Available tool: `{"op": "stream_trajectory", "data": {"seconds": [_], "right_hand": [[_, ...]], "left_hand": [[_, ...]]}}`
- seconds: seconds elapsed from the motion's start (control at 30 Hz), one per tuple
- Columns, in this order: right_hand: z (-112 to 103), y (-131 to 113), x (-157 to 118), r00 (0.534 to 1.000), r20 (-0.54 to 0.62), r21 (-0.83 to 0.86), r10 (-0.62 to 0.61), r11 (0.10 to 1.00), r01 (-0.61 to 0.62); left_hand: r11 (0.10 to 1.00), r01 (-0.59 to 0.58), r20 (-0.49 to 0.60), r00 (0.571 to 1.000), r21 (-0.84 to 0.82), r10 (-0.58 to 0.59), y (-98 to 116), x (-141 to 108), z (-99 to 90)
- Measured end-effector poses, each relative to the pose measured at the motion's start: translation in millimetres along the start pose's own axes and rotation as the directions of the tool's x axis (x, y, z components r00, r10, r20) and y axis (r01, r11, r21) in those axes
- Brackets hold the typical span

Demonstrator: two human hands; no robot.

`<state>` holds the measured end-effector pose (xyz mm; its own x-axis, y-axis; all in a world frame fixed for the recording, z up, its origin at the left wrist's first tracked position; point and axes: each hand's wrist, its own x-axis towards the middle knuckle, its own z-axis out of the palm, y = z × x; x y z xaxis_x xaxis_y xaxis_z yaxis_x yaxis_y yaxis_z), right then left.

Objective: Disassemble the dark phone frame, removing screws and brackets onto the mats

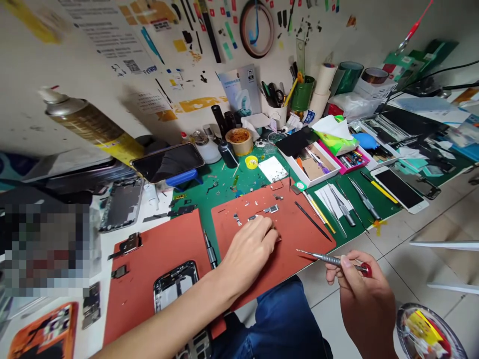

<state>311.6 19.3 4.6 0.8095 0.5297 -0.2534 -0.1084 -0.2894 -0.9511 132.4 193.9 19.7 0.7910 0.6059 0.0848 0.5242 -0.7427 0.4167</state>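
My left hand [252, 249] rests over the right-hand red mat [295, 219], fingers curled down near small metal phone parts [272, 209]. Whatever lies under its fingertips is hidden. In my right hand [362, 294], beyond the mat's front edge, is a slim screwdriver [329, 259] with a red end, its thin tip pointing left over the mat. A second red mat [149, 259] on the left carries an opened phone housing [175, 284], partly behind my left forearm. Another screwdriver [210, 248] lies between the mats.
A black stick [312, 221], tweezers [337, 209] and a white phone [399, 189] lie to the right. Behind stand a parts box [312, 162], a wooden bowl [240, 141] and a phone on a blue stand [185, 178]. A waste bin [402, 319] stands lower right.
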Motion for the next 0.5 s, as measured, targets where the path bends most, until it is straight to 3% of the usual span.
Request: {"op": "stream_trajectory", "data": {"seconds": [0.2, 0.5], "right_hand": [[-3, -5, 0, 0.998, 0.042, 0.112, 0.048, 0.992, -0.052], [-14, -14, 2, 0.999, -0.044, 0.190, 0.022, 0.982, -0.013]], "left_hand": [[0.998, -0.017, 0.011, 1.000, 0.052, 0.017, -3, -1, -0.7], [0.995, -0.076, -0.001, 0.997, 0.063, 0.076, -8, -3, -13.9]]}}
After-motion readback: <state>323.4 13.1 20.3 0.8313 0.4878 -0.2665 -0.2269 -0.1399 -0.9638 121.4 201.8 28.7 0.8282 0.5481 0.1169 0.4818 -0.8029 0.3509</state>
